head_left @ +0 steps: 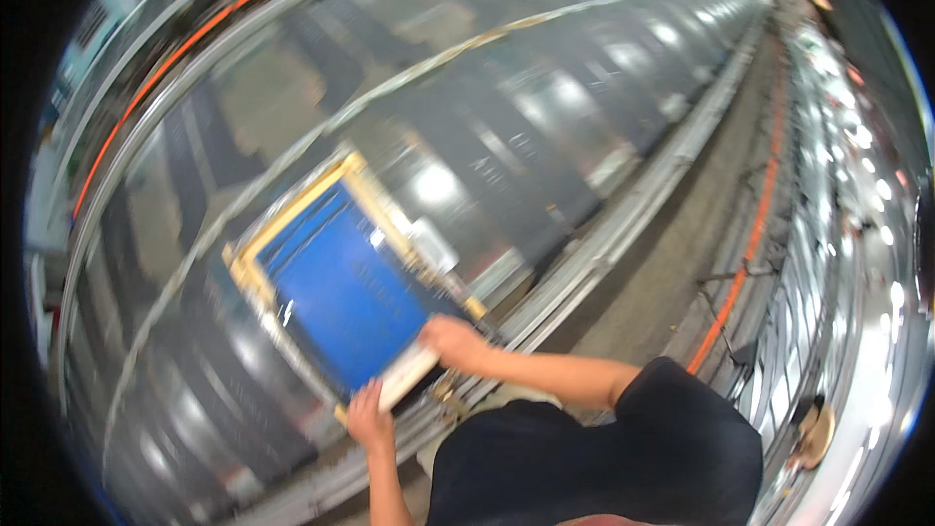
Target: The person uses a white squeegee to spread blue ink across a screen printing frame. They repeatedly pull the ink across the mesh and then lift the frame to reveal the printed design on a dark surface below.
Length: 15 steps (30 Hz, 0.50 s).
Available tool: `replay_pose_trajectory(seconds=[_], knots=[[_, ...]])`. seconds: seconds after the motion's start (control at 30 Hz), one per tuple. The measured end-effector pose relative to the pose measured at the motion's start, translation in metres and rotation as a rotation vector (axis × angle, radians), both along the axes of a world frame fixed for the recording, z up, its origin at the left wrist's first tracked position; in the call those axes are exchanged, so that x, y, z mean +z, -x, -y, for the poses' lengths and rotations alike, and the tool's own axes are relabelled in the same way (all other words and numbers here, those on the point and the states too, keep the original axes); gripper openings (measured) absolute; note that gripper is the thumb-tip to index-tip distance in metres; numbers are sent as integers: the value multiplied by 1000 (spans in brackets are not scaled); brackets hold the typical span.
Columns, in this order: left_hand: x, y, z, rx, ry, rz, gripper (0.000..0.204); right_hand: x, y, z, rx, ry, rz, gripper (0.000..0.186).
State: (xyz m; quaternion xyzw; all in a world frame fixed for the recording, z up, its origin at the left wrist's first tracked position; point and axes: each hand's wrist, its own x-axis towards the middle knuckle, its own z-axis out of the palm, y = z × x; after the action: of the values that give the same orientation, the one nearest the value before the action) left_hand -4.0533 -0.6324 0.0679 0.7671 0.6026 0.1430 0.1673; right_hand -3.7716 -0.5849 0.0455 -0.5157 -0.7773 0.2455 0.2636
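A screen printing frame (255,271) with yellowish edges lies tilted on the dark fabric panels. Its mesh is covered in smooth blue (346,297), with darker streaks at the far end. Across the near end of the blue runs a pale squeegee (409,376). My left hand (370,417) is closed round its left end. At the other end, my right hand (453,344) grips it too, with the arm bent across. Motion blur softens the fingers, and the squeegee's lower edge is hidden.
A long table (565,317) carries rows of dark grey panels (497,161) away to the upper right. A pale strip (390,86) runs lengthwise between the rows. An orange line (745,268) follows the aisle, with another long, shiny table (828,263) beyond it.
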Motion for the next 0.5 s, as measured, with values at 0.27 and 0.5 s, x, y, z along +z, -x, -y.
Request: replay_pose_trajectory(seconds=[0.27, 0.5], knots=[[-8, 6, -173, 14, -231, -31, 56, 5, 11, -168, -57, -172, 3, 40], [-3, 19, -324, 59, -211, 55, 36, 14, 25, -322, -19, -134, 166, 36]])
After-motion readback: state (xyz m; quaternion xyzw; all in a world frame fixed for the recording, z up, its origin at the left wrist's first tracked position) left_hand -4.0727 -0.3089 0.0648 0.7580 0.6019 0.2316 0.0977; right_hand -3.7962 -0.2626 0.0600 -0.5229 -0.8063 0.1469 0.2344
